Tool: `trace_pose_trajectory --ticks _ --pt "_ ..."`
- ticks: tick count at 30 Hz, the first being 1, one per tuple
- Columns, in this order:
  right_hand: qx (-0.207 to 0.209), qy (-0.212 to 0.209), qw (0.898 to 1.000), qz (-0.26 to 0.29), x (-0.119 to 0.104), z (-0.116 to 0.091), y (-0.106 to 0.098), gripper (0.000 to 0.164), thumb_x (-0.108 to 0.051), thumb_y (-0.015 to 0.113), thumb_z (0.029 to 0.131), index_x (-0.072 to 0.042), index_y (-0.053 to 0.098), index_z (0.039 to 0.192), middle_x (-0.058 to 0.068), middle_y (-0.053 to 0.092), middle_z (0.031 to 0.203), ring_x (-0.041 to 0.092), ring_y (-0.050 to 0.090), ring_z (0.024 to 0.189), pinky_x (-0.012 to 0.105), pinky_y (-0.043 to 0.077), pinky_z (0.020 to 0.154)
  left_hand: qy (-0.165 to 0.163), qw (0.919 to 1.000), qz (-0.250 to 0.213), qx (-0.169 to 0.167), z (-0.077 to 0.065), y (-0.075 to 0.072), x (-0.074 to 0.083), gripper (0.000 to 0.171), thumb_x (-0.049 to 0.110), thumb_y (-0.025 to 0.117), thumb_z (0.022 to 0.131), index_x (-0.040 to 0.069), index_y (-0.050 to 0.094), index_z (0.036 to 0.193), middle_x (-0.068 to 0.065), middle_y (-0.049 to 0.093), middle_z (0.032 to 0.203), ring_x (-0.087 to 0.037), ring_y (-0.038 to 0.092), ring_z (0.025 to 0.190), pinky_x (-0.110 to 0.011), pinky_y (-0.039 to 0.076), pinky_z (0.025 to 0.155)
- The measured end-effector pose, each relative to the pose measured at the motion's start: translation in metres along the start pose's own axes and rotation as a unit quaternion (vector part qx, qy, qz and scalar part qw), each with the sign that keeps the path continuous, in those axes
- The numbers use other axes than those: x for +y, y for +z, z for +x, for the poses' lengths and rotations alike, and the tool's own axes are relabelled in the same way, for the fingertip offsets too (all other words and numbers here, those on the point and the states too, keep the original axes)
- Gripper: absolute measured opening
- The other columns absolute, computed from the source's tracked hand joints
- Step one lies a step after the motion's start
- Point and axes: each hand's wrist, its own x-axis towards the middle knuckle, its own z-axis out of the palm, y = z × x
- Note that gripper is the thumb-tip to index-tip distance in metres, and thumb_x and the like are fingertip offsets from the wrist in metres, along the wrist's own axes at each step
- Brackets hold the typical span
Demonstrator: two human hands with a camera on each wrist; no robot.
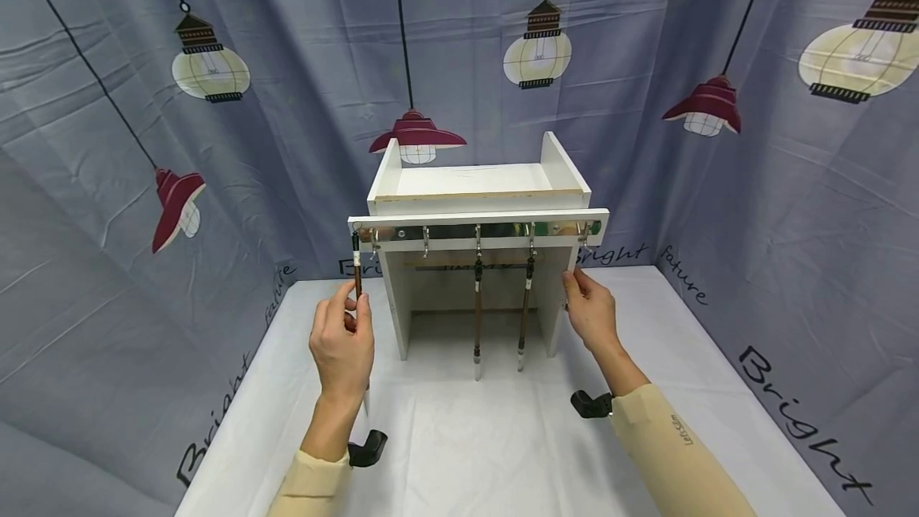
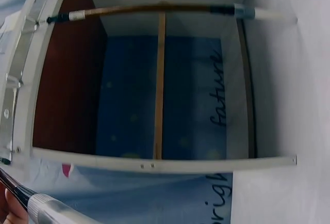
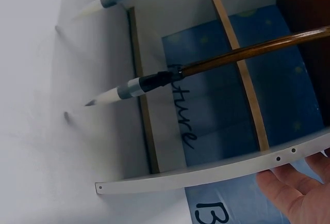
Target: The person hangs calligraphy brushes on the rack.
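Note:
My left hand [image 1: 343, 341] pinches a calligraphy brush [image 1: 357, 271] by its brown handle, hanging it upright with the bristles down. Its black top end is right at the leftmost hook [image 1: 374, 241] of a white rack [image 1: 477, 202]. In the left wrist view, the pale lower end [image 2: 54, 211] of that brush crosses the bottom corner, beside the fingers [image 2: 13, 206]. Against the outer face of the rack's right side panel [image 1: 563, 294] rest the fingers of my right hand [image 1: 594, 309]. Two other brushes hang from the hooks, one near the middle [image 1: 478, 309], one farther right [image 1: 527, 305].
A shiny metal strip [image 1: 452, 232] with several hooks runs along the rack's front bar. An open-topped tray [image 1: 474, 179] forms the rack's upper part. The rack stands on a white-covered table [image 1: 459, 453], with patterned grey-blue curtains [image 1: 467, 30] behind and at both sides.

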Motion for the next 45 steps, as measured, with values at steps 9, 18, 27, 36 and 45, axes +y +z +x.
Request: trace_pose_trajectory --ticks 9,18,27,36,45 --pt "0.006 -0.011 1.0 -0.005 -0.002 0.0 0.0 0.066 -0.051 0.045 0.108 -0.004 0.046 0.155 0.025 0.061 0.142 0.041 0.068 0.118 0.048 0.06 0.09 0.036 0.999 -0.023 -0.008 -0.008 0.012 0.017 0.026 0.006 0.072 0.096 0.002 0.072 0.122 -0.012 0.062 0.086 -0.015 0.054 0.061 -0.02 0.041 0.055" --pt "0.007 -0.01 1.0 -0.006 0.0 -0.001 0.001 0.066 -0.05 0.046 0.108 -0.004 0.047 0.154 0.025 0.062 0.14 0.04 0.069 0.116 0.047 0.061 0.088 0.049 0.9978 -0.038 -0.023 -0.021 0.023 0.029 0.027 0.006 0.073 0.095 0.003 0.072 0.122 -0.009 0.06 0.084 -0.013 0.053 0.061 -0.02 0.042 0.052" --pt "0.012 -0.015 1.0 -0.011 0.0 -0.001 0.001 0.064 -0.05 0.046 0.108 -0.004 0.047 0.154 0.025 0.063 0.14 0.04 0.07 0.114 0.048 0.061 0.087 0.046 0.9972 -0.047 -0.035 -0.034 0.03 0.034 0.027 0.007 0.073 0.095 0.003 0.072 0.122 -0.009 0.061 0.084 -0.011 0.054 0.061 -0.02 0.044 0.052" --pt "0.012 -0.011 1.0 -0.011 0.0 0.0 0.001 0.064 -0.05 0.046 0.108 -0.005 0.048 0.153 0.024 0.063 0.139 0.04 0.07 0.115 0.048 0.061 0.087 0.033 0.996 -0.05 -0.066 -0.05 0.032 0.035 0.026 0.008 0.072 0.096 0.002 0.071 0.121 -0.009 0.061 0.085 -0.011 0.055 0.062 -0.018 0.045 0.052" --pt "0.011 -0.009 1.0 -0.003 0.0 0.001 0.001 0.066 -0.051 0.046 0.108 -0.005 0.047 0.154 0.024 0.062 0.141 0.04 0.068 0.12 0.048 0.06 0.089 0.043 0.9962 -0.049 -0.057 -0.057 0.033 0.032 0.026 0.003 0.074 0.093 0.002 0.072 0.119 -0.008 0.061 0.082 -0.01 0.053 0.06 -0.016 0.044 0.052"
